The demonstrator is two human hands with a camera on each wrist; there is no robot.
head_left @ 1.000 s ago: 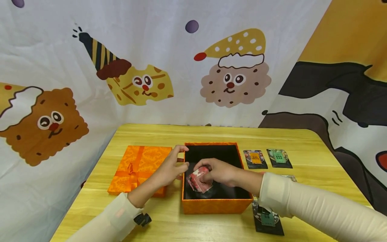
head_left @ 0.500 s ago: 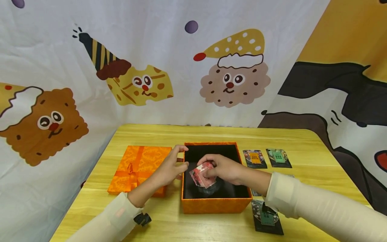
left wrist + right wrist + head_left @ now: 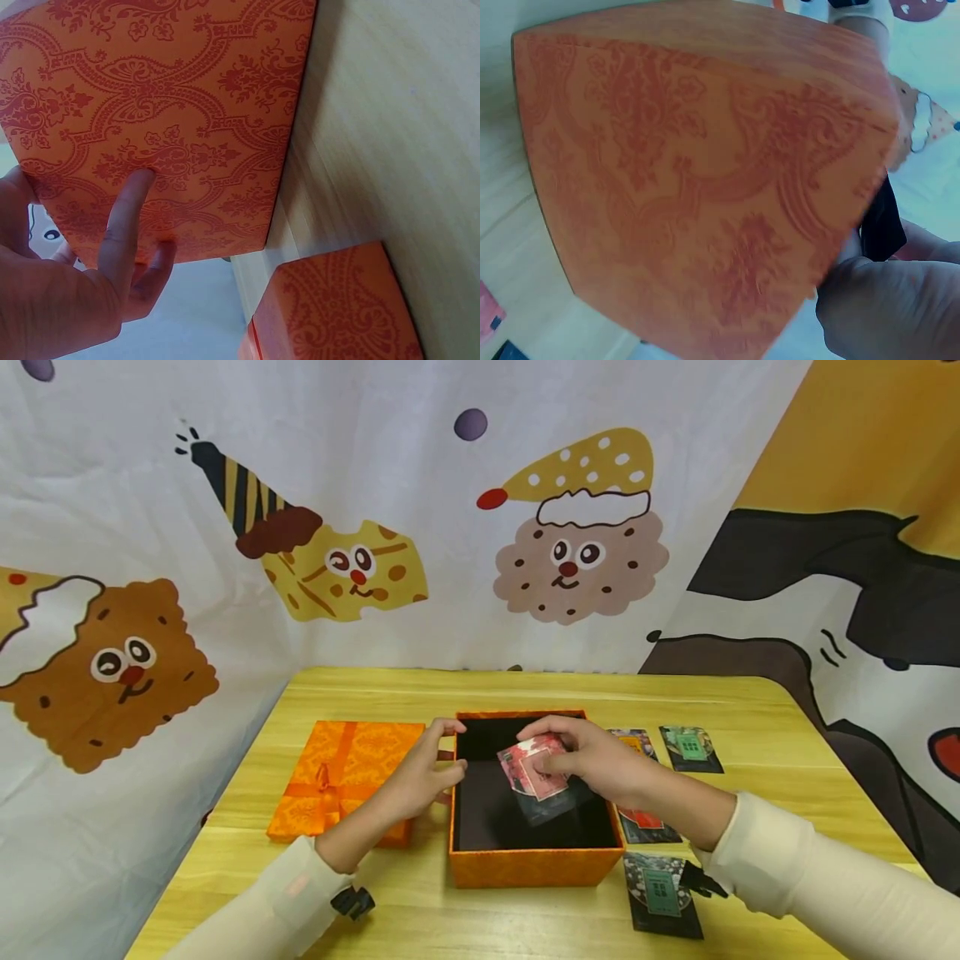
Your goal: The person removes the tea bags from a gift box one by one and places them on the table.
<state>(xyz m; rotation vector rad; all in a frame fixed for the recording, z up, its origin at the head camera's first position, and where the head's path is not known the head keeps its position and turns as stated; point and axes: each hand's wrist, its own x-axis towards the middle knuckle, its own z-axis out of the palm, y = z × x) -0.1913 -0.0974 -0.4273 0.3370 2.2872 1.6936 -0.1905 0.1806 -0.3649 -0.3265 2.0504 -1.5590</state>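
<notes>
An orange patterned gift box (image 3: 536,869) with a black inside stands uncovered on the wooden table. My left hand (image 3: 420,777) holds its left wall, with fingertips at the rim and other fingers (image 3: 124,225) against the outside. Over the box opening, my right hand (image 3: 603,764) pinches a flat black packet (image 3: 534,768) with a pink floral top and pink label, tilted. In the right wrist view the box (image 3: 690,187) hides most of that hand (image 3: 892,307), and only a dark piece of the packet (image 3: 883,225) shows.
The orange lid (image 3: 307,777) with its ribbon bow lies left of the box. Several similar packets lie at the right: one with a green label (image 3: 692,749), one red (image 3: 647,825), one dark green (image 3: 663,895). A patterned cloth (image 3: 420,460) hangs behind the table.
My right hand has lifted the pink packet up and to the right inside the box opening, and more of its black lower part shows. My left hand has stayed on the box.
</notes>
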